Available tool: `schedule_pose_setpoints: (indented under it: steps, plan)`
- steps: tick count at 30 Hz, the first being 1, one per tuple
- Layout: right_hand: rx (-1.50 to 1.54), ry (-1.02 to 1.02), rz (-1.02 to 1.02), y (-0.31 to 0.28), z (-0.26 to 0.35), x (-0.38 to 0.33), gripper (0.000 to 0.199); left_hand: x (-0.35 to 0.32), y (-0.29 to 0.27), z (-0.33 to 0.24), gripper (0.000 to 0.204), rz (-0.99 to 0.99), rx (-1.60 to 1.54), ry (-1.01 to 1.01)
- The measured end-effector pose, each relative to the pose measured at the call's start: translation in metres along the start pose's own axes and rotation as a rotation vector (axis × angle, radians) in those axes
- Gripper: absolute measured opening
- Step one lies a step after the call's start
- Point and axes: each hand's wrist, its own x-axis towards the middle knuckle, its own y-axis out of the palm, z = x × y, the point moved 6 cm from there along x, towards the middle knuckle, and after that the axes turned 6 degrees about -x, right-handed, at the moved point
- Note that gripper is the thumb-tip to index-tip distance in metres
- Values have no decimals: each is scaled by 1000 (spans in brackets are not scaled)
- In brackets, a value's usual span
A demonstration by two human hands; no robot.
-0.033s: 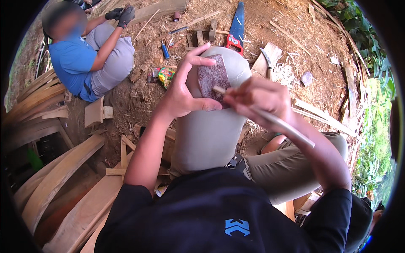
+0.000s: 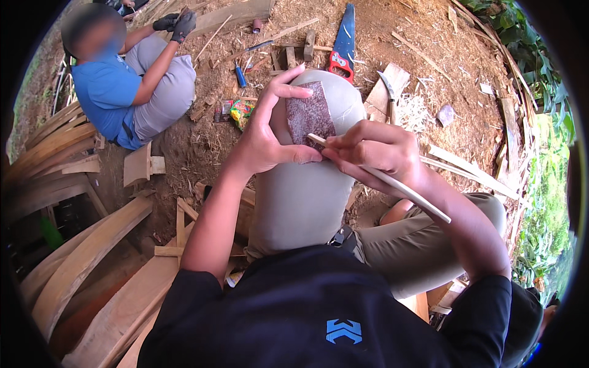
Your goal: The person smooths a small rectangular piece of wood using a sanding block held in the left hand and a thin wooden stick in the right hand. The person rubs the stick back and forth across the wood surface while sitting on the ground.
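While right hand [image 2: 381, 150] grips pale stick [image 2: 411, 193], black shirt [image 2: 270, 300], blue emblem [image 2: 343, 331]

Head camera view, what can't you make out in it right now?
In the head view:
Thin pale wooden stick: middle hidden by the bare right hand.
Speckled maroon sheet: underside turned toward the khaki trouser knee; parts covered by the bare left hand.
Co-worker's dark-grey gloved hands: too small to tell what they hold, if anything.
Curved pale wooden plank: lower end cut off by the dark fisheye rim.
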Motion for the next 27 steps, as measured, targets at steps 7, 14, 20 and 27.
schedule_pose_setpoints:
  steps: [7, 14, 20, 27]
  plan:
    - [1, 126, -141, 3, -9, -5, 23, -3, 1, -1, 88, -23, -62, 20]
    - [16, 54, -87, 3, -9, -9, 23, -2, 3, -4, 86, -2, -55, 33]
    - [23, 191, -123, 8, -13, -7, 28, -3, 1, -4, 85, -22, -86, 23]
    - [491, 460, -297, 9, -41, -13, 19, -5, 1, -13, 79, -32, 25, 53]
